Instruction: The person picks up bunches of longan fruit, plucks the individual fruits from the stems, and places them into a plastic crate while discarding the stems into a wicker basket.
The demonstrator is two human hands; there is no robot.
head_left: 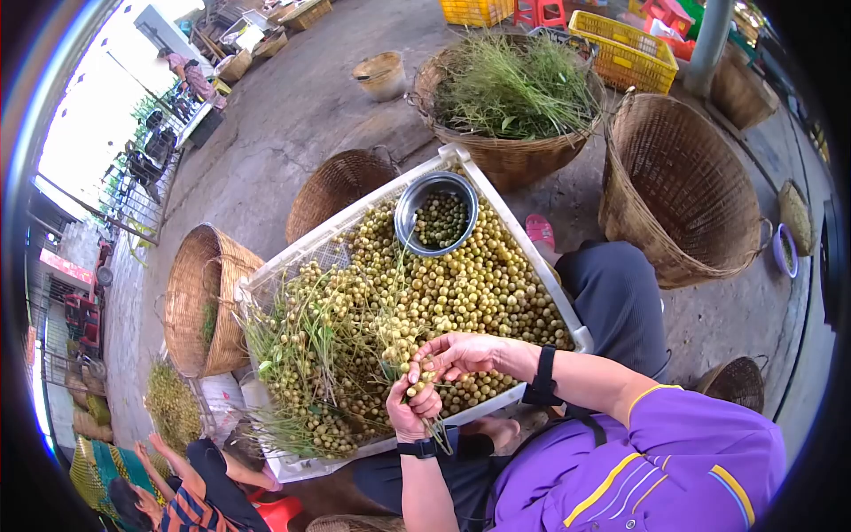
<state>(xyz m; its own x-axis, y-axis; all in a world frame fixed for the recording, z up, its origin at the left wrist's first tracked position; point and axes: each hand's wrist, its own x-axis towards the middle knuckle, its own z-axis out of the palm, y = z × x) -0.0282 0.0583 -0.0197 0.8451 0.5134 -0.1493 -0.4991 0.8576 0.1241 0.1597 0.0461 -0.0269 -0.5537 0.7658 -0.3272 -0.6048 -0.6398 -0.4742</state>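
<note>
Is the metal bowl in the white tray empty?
No: the metal bowl holds small round fruits, piled below its rim, inside the white tray.

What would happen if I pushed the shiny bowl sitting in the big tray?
The metal bowl would probably stay stiff, since its wall looks like hard, shiny metal. It might wobble or tip, because it seems to rest among loose round fruits. If it tipped, the small greenish fruits inside could roll out, being round.
</note>
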